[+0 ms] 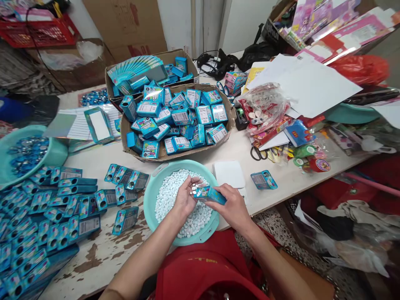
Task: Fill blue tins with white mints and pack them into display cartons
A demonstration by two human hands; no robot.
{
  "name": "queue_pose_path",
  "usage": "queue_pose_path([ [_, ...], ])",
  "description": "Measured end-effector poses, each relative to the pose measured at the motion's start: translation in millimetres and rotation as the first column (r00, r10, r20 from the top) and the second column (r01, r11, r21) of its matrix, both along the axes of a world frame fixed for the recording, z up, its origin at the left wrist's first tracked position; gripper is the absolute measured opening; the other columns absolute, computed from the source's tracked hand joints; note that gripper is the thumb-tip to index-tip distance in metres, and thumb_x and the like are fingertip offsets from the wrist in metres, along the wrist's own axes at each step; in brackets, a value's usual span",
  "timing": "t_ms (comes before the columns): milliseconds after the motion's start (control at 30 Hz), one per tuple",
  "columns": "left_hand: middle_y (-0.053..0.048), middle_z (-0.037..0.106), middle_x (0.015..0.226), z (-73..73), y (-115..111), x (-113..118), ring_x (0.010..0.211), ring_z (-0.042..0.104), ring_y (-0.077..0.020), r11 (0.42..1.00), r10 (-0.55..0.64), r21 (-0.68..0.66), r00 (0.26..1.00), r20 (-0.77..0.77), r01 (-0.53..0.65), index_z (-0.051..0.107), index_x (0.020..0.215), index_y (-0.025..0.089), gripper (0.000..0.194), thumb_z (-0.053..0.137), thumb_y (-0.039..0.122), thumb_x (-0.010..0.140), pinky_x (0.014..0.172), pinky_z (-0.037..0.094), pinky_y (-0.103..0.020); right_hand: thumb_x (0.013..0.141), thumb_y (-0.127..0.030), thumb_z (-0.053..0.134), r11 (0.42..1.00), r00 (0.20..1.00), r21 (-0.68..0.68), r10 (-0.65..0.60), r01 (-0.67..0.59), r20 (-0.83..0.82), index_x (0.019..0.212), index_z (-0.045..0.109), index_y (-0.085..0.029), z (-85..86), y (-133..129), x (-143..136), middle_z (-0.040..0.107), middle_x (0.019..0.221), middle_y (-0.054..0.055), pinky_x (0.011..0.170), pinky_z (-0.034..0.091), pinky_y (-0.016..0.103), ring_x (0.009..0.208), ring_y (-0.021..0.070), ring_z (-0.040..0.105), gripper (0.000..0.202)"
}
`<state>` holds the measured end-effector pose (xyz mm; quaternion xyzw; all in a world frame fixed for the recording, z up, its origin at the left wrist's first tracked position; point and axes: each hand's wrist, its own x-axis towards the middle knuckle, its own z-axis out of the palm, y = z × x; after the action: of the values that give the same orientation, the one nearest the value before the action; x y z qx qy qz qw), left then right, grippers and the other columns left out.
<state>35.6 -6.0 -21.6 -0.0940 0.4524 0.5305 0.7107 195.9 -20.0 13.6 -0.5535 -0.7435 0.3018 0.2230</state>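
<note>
Step in hand, my read: white pieces (170, 200) passing between palm and blue box (210, 194), at the box's end. Can't tell from one still whether they're going in or out.

Left hand (184, 201): palm up, loosely cupped, part open, fingers curled at the box end, a few white pieces in it. Right hand (233, 205): closed round the far half of the blue box, thumb on the near side, fingers over the other. Firm hold by the look of it.

Box is up off the bench (93, 160), over the right part of the green basin (149, 208), which is well filled with white pieces. Its piece-side end points at the left palm, other end back into the right hand. Long axis runs roughly side to side, left to right hand, dropping a bit toward the wearer at the right-hand end as seen from the head camera. Closer to lying flat than standing. Exact tilt: can't tell. Opening itself is hidden by pieces and fingers.

Next move calls for, I'd judge: box end tight to the palm, cup kept closed underneath, small tilt changes only. Gap there and pieces drop; basin should catch most.

Around it: white pad (229, 173) just right of the basin, lone box (264, 180) beyond that, packed boxes (64, 237) bunched at left, open carton (175, 157) of more boxes behind.
</note>
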Motion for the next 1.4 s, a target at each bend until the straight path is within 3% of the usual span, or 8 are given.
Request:
queue_pose_path([
  [333, 0.001, 0.057, 0.060, -11.6, -5, -10, 0.054, 0.054, -0.0098, 0.994, -0.098, 0.024, 0.959, -0.265, 0.108, 0.062, 0.071, 0.016, 0.015, 0.064, 0.031, 0.076, 0.057, 0.047, -0.023, 0.066, -0.040, 0.076, 0.952, 0.908, -0.276, -0.227, 0.130, -0.353, 0.089, 0.066, -0.021, 4.3, -3, 6, 0.065, 0.083, 0.002, 0.071, 0.047, 0.031, 0.079, 0.0202, 0.059, 0.031],
  [400, 0.000, 0.059, 0.063, -17.3, -12, -22, 0.062, 0.057, -0.0132, 0.912, -0.275, 0.097, 0.771, -0.575, 0.398, 0.064, 0.068, 0.018, 0.019, 0.066, 0.036, 0.072, 0.065, 0.049, -0.026, 0.065, -0.040, 0.077, 0.921, 0.818, -0.349, -0.334, 0.176, -0.468, 0.091, 0.064, -0.020, -1.1, -2, 18, 0.067, 0.085, 0.003, 0.073, 0.048, 0.032, 0.080, 0.0202, 0.061, 0.035],
  [467, -0.004, 0.066, 0.079, -17.1, -16, -36, 0.083, 0.061, -0.0199, 0.744, -0.320, 0.051, 0.422, -0.849, 0.666, 0.068, 0.073, 0.021, 0.017, 0.068, 0.037, 0.068, 0.081, 0.048, -0.033, 0.062, -0.040, 0.078, 0.883, 0.718, -0.383, -0.451, 0.272, -0.531, 0.093, 0.061, -0.020, -14.2, 4, 32, 0.067, 0.086, 0.003, 0.074, 0.050, 0.033, 0.080, 0.0204, 0.062, 0.041],
  [567, -0.005, 0.068, 0.098, -5.5, -4, -49, 0.097, 0.061, -0.0237, 0.666, -0.210, -0.088, 0.073, -0.975, 0.741, 0.068, 0.088, 0.023, 0.021, 0.061, 0.037, 0.074, 0.090, 0.044, -0.038, 0.059, -0.041, 0.079, 0.827, 0.618, -0.332, -0.560, 0.453, -0.552, 0.092, 0.057, -0.019, -48.9, 23, 49, 0.065, 0.082, 0.002, 0.072, 0.050, 0.034, 0.076, 0.0191, 0.060, 0.045],
  [800, -0.010, 0.061, 0.115, 13.4, 127, -22, 0.096, 0.062, -0.0242, 0.787, -0.004, -0.067, -0.104, -0.995, 0.613, 0.050, 0.124, 0.020, 0.048, 0.056, 0.039, 0.080, 0.091, 0.044, -0.039, 0.060, -0.048, 0.074, 0.791, 0.608, -0.208, -0.583, 0.575, -0.538, 0.091, 0.056, -0.017, -120.7, 62, 49, 0.061, 0.084, 0.003, 0.075, 0.050, 0.037, 0.078, 0.0194, 0.059, 0.048],
  [1033, -0.024, 0.044, 0.131, -6.6, 197, 16, 0.116, 0.050, -0.0413, 0.697, -0.213, -0.456, -0.448, -0.868, 0.553, 0.025, 0.143, 0.019, 0.089, 0.065, 0.051, 0.070, 0.092, 0.040, -0.051, 0.074, -0.043, 0.066, 0.716, 0.626, -0.095, -0.659, 0.692, -0.417, 0.118, 0.047, -0.019, -96.9, 11, 68, 0.050, 0.123, 0.013, 0.093, 0.046, 0.043, 0.114, 0.0229, 0.050, 0.054],
  [1233, -0.024, 0.047, 0.126, -6.3, 192, 15, 0.109, 0.055, -0.0391, 0.696, -0.225, -0.505, -0.512, -0.829, 0.510, 0.020, 0.145, 0.014, 0.078, 0.055, 0.033, 0.079, 0.088, 0.041, -0.053, 0.076, -0.044, 0.063, 0.599, 0.517, -0.198, -0.784, 0.776, -0.345, 0.106, 0.055, -0.018, -93.3, -45, 98, 0.056, 0.109, 0.011, 0.088, 0.049, 0.042, 0.100, 0.0216, 0.057, 0.040],
  [1400, -0.017, 0.052, 0.123, -0.1, 148, 0, 0.119, 0.047, -0.0288, 0.776, 0.222, -0.129, -0.458, -0.861, 0.618, 0.044, 0.128, 0.012, 0.046, 0.048, 0.031, 0.086, 0.100, 0.035, -0.042, 0.074, -0.048, 0.064, 0.502, 0.405, -0.312, -0.854, 0.806, -0.328, 0.103, 0.057, -0.015, -109.2, -68, 108, 0.060, 0.107, 0.014, 0.084, 0.051, 0.041, 0.093, 0.0218, 0.060, 0.045],
])
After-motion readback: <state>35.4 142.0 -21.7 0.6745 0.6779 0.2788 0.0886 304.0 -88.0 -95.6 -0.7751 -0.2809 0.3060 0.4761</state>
